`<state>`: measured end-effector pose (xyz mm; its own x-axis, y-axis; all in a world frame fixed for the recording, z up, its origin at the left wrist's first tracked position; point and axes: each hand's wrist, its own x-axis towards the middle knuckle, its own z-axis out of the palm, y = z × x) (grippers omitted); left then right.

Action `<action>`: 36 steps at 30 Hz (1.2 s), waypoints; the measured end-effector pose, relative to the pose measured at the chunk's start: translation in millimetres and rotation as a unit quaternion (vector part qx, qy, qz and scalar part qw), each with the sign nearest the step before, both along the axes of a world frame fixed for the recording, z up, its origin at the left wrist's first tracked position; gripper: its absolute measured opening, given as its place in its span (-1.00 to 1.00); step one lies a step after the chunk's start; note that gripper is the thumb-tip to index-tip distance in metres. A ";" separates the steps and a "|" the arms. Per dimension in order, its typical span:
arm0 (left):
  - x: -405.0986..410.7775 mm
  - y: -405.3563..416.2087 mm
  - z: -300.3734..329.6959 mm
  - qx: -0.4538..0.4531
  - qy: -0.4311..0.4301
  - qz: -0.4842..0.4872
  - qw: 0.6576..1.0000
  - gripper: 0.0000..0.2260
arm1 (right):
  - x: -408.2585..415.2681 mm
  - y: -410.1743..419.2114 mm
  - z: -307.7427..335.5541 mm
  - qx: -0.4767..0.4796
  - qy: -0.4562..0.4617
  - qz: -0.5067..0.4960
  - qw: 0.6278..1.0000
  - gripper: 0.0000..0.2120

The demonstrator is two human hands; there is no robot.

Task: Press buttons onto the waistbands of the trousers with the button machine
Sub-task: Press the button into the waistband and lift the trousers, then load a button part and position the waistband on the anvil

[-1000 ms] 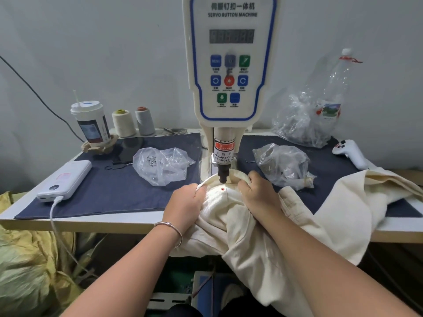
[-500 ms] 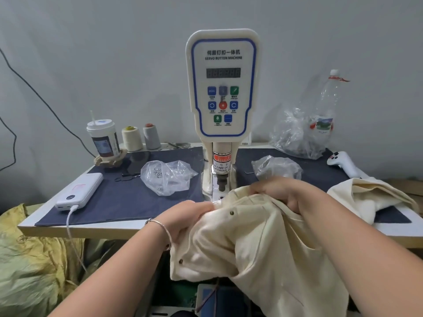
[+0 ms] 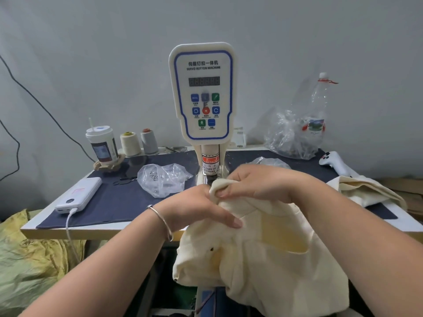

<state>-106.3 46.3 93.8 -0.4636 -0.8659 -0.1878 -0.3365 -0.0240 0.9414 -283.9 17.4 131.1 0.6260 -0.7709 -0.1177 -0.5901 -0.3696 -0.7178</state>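
Both hands are now sitting lower and nearer the camera than half a second ago, and the cream trousers (image 3: 263, 259) are hanging off the front edge of the counter (image 3: 142, 232), clear of the button machine (image 3: 203, 94). The right hand (image 3: 258, 184) is pinching a rolled fold of the waistband between thumb and fingers just in front of the press head, while the left hand (image 3: 201, 209) is holding the cloth beside it with the thumb lying over the fabric. A dark button (image 3: 211, 249) is already showing lower on the garment. The likely risk is fingers straying under the head as the fold is being fed in, since they are gripping very near it; a bunched waistband could also be taking the button crooked or through extra layers
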 end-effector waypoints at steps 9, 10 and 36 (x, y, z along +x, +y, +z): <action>18.9 10.0 -18.8 0.070 0.136 0.087 0.984 -0.68 | -47.4 6.1 -13.9 -0.017 0.247 -0.024 0.969 -0.81; 21.3 10.9 -21.0 0.073 0.139 0.091 0.983 -0.66 | -48.8 4.1 -15.6 -0.027 0.208 -0.058 0.976 -0.89; 16.0 23.8 -122.7 -0.208 -0.410 0.157 0.874 -0.64 | -84.8 -101.5 -140.6 -0.259 0.108 -0.393 0.876 -0.74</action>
<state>-90.3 70.0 -28.8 -0.0479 -0.9987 0.0150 -0.9405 0.0502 0.3361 -368.8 -84.1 -9.6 -0.1159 -0.9383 0.3257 -0.9096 -0.0314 -0.4142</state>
